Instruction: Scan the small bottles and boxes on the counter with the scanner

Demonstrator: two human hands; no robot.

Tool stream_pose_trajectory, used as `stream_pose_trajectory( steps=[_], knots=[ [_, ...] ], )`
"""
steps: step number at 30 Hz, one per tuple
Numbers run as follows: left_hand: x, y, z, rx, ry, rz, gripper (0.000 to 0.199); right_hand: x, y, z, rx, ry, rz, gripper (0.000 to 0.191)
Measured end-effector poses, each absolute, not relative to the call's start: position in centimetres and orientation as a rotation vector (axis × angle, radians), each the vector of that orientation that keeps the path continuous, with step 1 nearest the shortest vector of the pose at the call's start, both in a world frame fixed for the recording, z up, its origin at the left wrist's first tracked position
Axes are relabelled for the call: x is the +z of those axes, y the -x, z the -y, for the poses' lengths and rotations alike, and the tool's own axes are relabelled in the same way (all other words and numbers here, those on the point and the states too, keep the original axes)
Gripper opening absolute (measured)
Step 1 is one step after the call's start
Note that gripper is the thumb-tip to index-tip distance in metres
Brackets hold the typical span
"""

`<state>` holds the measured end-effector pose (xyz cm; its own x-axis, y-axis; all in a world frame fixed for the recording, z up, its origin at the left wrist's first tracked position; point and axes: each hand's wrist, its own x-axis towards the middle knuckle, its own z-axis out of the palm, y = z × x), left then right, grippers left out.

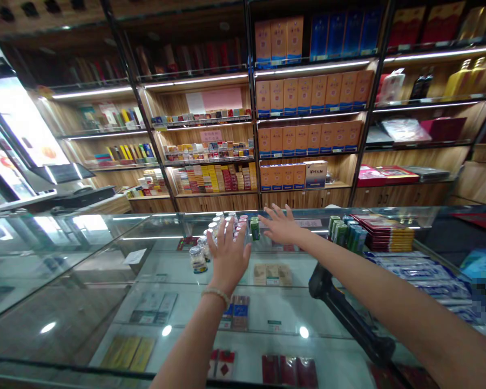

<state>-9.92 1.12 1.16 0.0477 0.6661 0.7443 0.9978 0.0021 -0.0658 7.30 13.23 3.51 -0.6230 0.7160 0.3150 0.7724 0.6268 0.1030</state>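
My left hand [229,255] is open, fingers spread, over a cluster of small white-capped bottles [198,259] on the glass counter. It hides part of them, and I cannot tell whether it touches any. A bracelet circles the left wrist. My right hand [281,226], also open with fingers apart, reaches past a small green container [255,228] at the right end of the cluster. Nothing shows in either hand. Below my right forearm lies a black handheld scanner [348,313].
Green and blue cans [346,233], stacked red and gold packs [383,232] and blue-white packets [413,275] stand on the counter's right. Packs lie under the glass counter top [162,302]. Shelves [308,116] of boxed goods line the back wall. A monitor [62,175] stands far left.
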Motion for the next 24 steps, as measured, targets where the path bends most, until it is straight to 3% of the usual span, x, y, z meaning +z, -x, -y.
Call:
stream_pose_trajectory(
  steps=[15, 24],
  knots=[
    [1.1, 10.1, -1.0, -0.756, 1.741, 1.688, 0.050, 2.1, -5.3, -15.0, -0.452, 1.077, 2.645, 0.051],
    [1.0, 10.2, -1.1, -0.757, 1.731, 1.713, 0.052, 2.8, -5.1, -14.4, -0.459, 1.036, 2.543, 0.034]
  ],
)
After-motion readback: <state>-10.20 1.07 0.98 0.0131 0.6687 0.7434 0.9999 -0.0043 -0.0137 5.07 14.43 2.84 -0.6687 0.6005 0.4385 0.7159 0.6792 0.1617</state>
